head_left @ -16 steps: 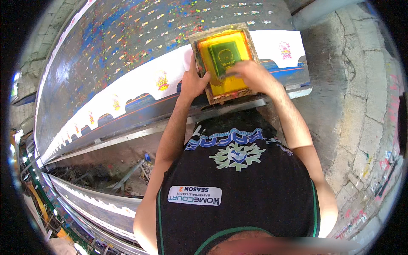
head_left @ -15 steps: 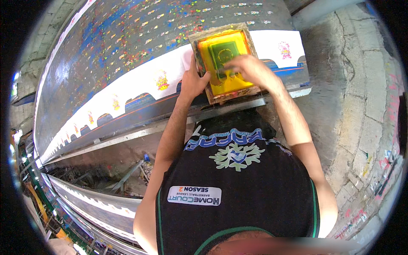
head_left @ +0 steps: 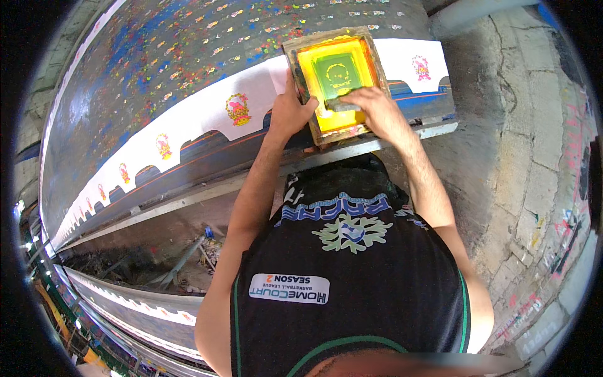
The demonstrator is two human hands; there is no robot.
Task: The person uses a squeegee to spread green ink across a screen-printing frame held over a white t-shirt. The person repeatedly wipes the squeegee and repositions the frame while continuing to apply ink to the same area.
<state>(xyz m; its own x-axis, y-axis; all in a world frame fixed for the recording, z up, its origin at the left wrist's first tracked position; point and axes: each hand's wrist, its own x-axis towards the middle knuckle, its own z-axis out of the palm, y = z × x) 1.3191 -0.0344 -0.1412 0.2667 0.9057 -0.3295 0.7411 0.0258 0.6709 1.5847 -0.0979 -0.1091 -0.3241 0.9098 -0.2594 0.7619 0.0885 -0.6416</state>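
A wooden-framed printing screen (head_left: 340, 74) lies flat over a row of white fabric pieces (head_left: 207, 100) on the long table. Yellow ink covers its mesh around a greenish rectangle with a round design. My left hand (head_left: 293, 112) grips the left side of the frame, thumb on the near inner edge and fingers along the outside. Inside the frame, my right hand (head_left: 375, 110) is closed on a dark squeegee (head_left: 343, 105), which touches the inked mesh near the frame's near end. Part of the squeegee is hidden under my fingers.
Printed pink and yellow motifs (head_left: 239, 109) repeat along the fabric to the left, with one more (head_left: 421, 68) right of the screen. The dark table (head_left: 182, 44) is spotted with paint. A metal rail (head_left: 370, 148) edges its near side. Cracked concrete floor (head_left: 483, 157) lies right.
My right hand's fingers, blurred before, now show around the squeegee near the frame's near end. More of the green rectangle is uncovered. My left hand stays on the frame.
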